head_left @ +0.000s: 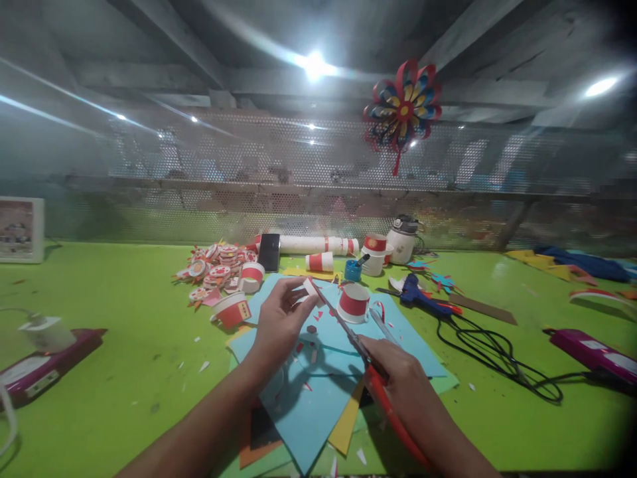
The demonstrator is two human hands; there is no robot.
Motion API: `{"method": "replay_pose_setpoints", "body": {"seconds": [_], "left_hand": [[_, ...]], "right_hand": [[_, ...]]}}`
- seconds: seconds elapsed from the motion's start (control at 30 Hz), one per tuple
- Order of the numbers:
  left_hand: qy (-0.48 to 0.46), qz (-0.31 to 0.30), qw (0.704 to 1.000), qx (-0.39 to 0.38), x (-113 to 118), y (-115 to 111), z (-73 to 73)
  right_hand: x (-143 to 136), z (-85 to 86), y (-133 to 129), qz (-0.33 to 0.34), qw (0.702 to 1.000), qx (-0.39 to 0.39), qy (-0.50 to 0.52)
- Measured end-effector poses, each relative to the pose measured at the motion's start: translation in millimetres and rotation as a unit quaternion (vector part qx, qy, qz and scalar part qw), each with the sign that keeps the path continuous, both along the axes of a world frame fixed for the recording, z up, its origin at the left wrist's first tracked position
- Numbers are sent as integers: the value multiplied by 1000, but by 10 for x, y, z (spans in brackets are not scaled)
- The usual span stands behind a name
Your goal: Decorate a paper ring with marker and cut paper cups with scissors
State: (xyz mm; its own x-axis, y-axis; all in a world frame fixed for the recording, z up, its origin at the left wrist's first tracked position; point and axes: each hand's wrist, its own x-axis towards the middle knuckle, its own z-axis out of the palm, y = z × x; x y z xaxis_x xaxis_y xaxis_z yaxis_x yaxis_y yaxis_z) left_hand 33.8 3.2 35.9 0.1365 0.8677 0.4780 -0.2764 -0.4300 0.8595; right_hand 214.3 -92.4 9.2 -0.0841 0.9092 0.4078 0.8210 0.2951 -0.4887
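Observation:
Between thumb and fingers, my left hand (284, 317) pinches a small white and red paper piece (310, 288). My right hand (398, 366) grips scissors with red handles (382, 393), and their blades (339, 320) point up and left to the paper piece. Whether the blades are closed on its edge, I cannot tell. Just beyond the blades stands a cut-down red and white paper cup (353, 303). Beneath both hands lie sheets of light blue paper (308, 425), strewn with red and white scraps.
A blue glue gun (423, 296) and its black cable (490, 352) lie at the right. Round paper pieces (219, 265) are heaped at the back left, beside a black phone (269, 252). Power strips (594, 352) sit at both sides. A white bottle (403, 240) stands behind.

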Motion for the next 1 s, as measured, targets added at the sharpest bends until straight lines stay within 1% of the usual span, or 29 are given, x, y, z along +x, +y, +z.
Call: {"method": "replay_pose_setpoints", "body": {"seconds": [0.13,0.27,0.43,0.6,0.8,0.9,1.0], "left_hand": [[2,9,1000,12,3,4,-5],[1,5,1000,17,16,-6,-11],[1,9,1000,10,21,-10,-9],[-7,2,1000,-28,-4,-3,9],[-29,-38,996,-78,-36,38,-24],[-44,-30,994,-95,-37,47,-24],[-38,-28,993,-105,-32,39,-6]], "right_hand": [[4,9,-7,-8,1000,13,-7],[-9,30,-16,1,1000,12,-5],[-30,25,-17,-6,1000,14,0],[-15,5,-28,-8,1000,24,-6],[15,-45,-44,-15,998,54,-31],[33,-70,-41,-18,997,61,-42],[52,-85,-33,-16,997,57,-41]]}}
